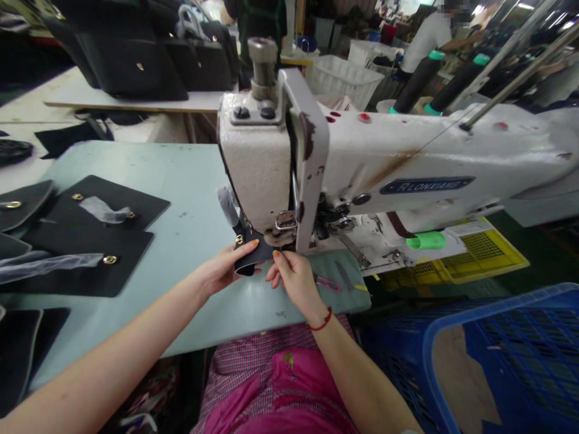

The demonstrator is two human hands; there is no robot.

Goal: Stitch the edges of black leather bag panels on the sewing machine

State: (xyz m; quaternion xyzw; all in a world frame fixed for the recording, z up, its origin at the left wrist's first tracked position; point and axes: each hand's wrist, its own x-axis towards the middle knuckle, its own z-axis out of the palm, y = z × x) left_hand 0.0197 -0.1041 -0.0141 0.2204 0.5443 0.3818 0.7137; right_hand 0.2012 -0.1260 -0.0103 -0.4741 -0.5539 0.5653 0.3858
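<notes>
Beside the presser foot (279, 236), left hand (221, 269) and right hand (293, 278) pinching a soft, bendable black leather piece (253, 258) by its edge.

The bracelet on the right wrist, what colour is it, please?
Red bracelet, shown best in the head view.

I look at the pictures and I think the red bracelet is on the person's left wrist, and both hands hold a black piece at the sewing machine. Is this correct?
No, one detail is wrong: the red bracelet is on the right wrist, not the left, as the head view shows. The rest stands: the left hand and the right hand both hold the black piece at the sewing machine.
</notes>
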